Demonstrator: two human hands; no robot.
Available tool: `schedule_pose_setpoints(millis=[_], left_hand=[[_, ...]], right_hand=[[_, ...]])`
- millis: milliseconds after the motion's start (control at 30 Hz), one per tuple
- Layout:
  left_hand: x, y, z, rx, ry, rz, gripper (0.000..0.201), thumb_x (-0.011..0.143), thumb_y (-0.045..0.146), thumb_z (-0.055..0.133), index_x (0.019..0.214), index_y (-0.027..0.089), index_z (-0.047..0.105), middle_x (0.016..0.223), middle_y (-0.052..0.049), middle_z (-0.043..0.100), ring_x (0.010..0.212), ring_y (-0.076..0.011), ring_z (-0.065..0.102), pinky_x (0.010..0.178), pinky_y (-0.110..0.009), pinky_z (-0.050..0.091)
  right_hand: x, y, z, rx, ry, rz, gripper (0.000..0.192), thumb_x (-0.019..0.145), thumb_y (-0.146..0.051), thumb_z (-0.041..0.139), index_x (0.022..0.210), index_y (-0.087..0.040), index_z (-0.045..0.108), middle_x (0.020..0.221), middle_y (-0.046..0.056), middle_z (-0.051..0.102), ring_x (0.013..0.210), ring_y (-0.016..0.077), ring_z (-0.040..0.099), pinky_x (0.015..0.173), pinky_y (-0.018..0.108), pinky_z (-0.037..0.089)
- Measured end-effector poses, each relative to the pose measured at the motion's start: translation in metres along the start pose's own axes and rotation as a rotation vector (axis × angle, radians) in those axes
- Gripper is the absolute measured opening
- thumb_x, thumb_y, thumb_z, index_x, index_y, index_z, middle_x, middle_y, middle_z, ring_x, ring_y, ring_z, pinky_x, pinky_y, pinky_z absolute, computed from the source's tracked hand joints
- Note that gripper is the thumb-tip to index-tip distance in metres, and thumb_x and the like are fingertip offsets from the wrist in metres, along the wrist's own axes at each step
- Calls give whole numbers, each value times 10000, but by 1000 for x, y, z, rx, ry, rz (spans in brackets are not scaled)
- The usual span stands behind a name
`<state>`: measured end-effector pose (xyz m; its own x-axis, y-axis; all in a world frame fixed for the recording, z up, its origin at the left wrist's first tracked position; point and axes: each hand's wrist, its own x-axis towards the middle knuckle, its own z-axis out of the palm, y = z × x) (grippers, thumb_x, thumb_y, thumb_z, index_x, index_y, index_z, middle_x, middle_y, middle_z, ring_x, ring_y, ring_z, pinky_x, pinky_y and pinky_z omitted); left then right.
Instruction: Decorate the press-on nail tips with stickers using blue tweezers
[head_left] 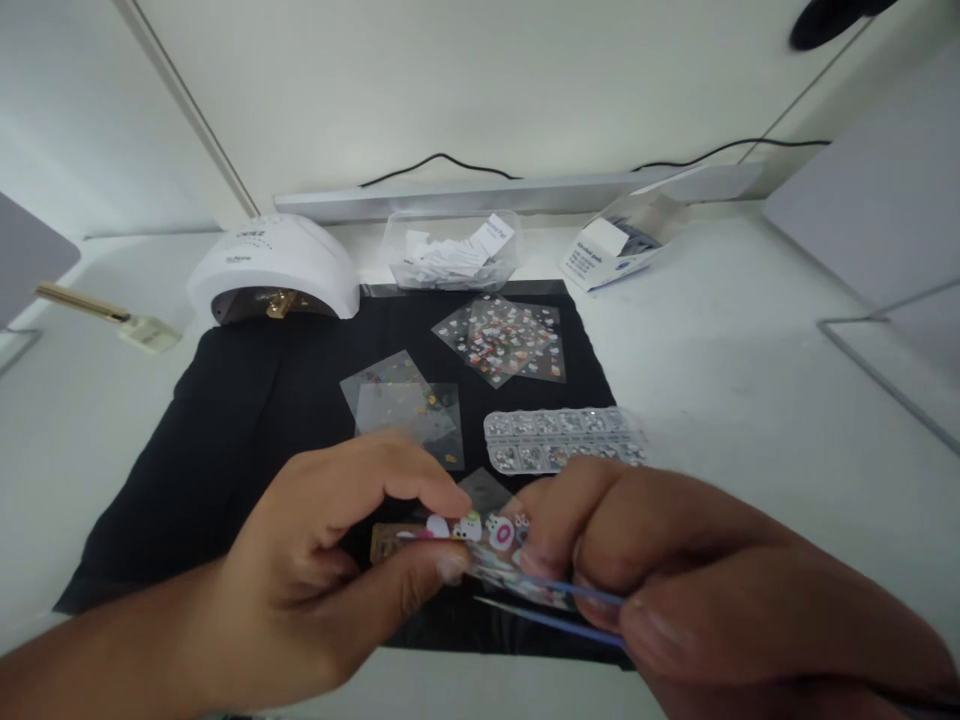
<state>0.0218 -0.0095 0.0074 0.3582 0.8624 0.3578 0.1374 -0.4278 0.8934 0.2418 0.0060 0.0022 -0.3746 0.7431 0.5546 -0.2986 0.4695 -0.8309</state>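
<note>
My left hand point(330, 560) pinches a clear sticker sheet point(501, 532) between thumb and forefinger, close in front of me. White cartoon figures with pink and yellow parts are printed along it. Slim blue tweezers point(555, 615) are in my right hand point(697, 580), gripped by thumb and fingers. Their two arms stand apart and point left, toward the sheet. The upper tip lies near my left thumb; whether it touches a sticker I cannot tell. My right fingertips overlap the sheet's right part and hide it. A brown piece point(386, 540) shows behind my left hand.
A black cloth point(247, 440) bears more clear sticker sheets point(517, 340) and a divided case of rhinestones point(562, 440). Behind stand a white nail lamp point(277, 260), a clear tub of packets point(450, 265) and an alcohol pad box point(611, 250). A gold-handled bottle point(150, 333) lies left.
</note>
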Motion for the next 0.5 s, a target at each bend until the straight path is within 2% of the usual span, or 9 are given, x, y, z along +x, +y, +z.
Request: schedule_pose_setpoints(millis=[67, 300, 400, 500], left_hand=[[-2, 0, 1, 11, 38, -32, 238, 869, 100, 683, 1043, 256, 636, 857, -19, 678, 800, -172, 660, 646, -264, 536], [1, 2, 3, 15, 142, 20, 244, 838, 36, 688, 989, 227, 666, 824, -12, 660, 739, -132, 629, 632, -224, 529], [3, 3, 2, 50, 133, 28, 234, 846, 65, 703, 1016, 225, 698, 824, -23, 678, 733, -136, 632, 604, -215, 525], [2, 4, 1, 73, 131, 19, 221, 833, 133, 750, 1029, 227, 711, 841, -24, 698, 738, -136, 648, 611, -209, 531]], right_hand=[[-3, 2, 0, -80, -56, -24, 252, 999, -304, 506, 1090, -244, 733, 871, 50, 662, 864, 232, 710, 777, 445, 624], [2, -3, 18, -174, 209, -64, 231, 987, -291, 530, 973, -305, 759, 750, 8, 618, 751, 185, 685, 740, 376, 619], [-2, 0, 14, -184, 101, -66, 229, 986, -301, 530, 1063, -306, 746, 846, 28, 659, 801, 202, 691, 768, 403, 618], [-9, 5, 7, -169, 99, -55, 274, 1001, -309, 492, 1147, -282, 722, 894, 53, 670, 834, 218, 688, 787, 428, 614]])
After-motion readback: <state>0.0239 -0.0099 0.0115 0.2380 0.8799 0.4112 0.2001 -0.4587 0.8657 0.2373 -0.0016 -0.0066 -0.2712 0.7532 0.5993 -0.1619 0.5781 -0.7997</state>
